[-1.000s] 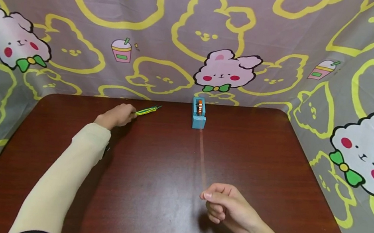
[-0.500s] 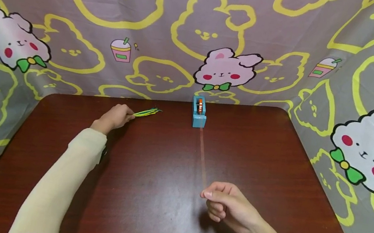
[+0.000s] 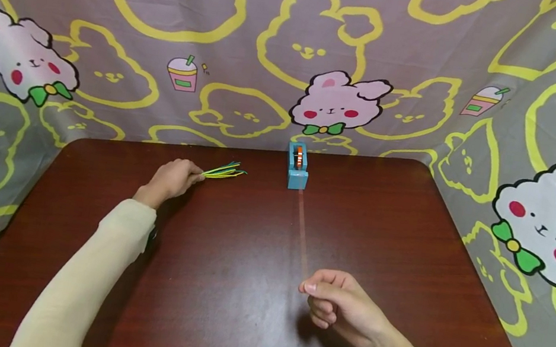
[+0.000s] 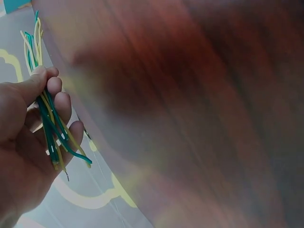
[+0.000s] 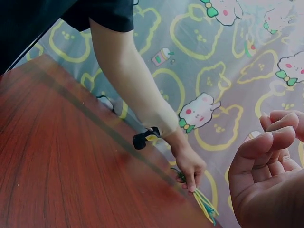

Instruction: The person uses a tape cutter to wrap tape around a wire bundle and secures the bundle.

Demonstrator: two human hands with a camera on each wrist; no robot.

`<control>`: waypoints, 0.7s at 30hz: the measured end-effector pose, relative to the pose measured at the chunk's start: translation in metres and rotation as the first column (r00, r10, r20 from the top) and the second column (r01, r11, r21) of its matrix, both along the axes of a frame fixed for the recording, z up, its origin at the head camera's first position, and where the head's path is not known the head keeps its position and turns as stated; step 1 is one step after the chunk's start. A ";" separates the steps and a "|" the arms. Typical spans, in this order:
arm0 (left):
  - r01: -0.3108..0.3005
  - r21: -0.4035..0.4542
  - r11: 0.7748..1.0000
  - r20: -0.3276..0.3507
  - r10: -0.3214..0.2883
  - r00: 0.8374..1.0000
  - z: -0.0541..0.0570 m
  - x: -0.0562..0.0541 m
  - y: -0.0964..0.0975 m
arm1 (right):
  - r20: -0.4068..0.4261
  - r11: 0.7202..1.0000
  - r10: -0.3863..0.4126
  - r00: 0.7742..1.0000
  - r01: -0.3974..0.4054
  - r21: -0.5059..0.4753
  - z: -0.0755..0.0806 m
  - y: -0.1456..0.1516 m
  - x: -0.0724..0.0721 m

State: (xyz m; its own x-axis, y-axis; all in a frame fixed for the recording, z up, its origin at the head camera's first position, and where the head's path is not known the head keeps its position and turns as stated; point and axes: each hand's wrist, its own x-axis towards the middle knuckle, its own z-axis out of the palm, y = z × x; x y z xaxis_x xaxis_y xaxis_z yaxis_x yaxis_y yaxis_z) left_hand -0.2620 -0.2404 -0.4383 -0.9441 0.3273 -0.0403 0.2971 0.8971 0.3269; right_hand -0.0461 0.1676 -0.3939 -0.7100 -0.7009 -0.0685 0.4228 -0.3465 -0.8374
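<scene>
My left hand (image 3: 175, 177) pinches a thin bundle of yellow and green wires (image 3: 224, 171) over the table's far left part. In the left wrist view the wires (image 4: 34, 47) stick out past the thumb, and their other ends lie across the curled fingers; one end shows a bare metal tip. My right hand (image 3: 344, 309), near the front middle, pinches the free end of a strip of clear tape (image 3: 302, 225) between thumb and forefinger. The strip runs taut back to a blue tape dispenser (image 3: 297, 179) with an orange-toned roll, standing at the far edge.
The dark reddish wooden table (image 3: 223, 249) has rounded far corners. A patterned cloth (image 3: 250, 73) with cartoon faces hangs close behind it and along both sides. A black wrist device (image 5: 145, 137) sits on the left sleeve.
My left hand has drawn slightly nearer with the wires, whose far ends now fan out wider and sit further right. The right hand, tape strip and dispenser look unchanged.
</scene>
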 end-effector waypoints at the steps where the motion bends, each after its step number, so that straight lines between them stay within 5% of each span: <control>1: 0.011 0.009 1.000 -0.012 -0.011 1.000 -0.001 0.001 0.001 | 0.000 1.000 -0.001 1.000 0.001 0.001 0.000 0.000 0.000; 21: 0.224 0.151 0.963 -0.121 -0.207 0.971 0.004 0.025 0.030 | -0.027 1.000 -0.008 1.000 0.008 -0.012 0.002 -0.001 0.000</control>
State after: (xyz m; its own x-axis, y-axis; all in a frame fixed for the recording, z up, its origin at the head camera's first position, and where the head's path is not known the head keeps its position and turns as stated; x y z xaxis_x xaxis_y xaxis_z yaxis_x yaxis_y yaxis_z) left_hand -0.2372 -0.2102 -0.4344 -0.8468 0.5172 0.1244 0.5172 0.7458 0.4199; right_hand -0.0458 0.1667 -0.3919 -0.7173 -0.6956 -0.0410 0.3974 -0.3600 -0.8441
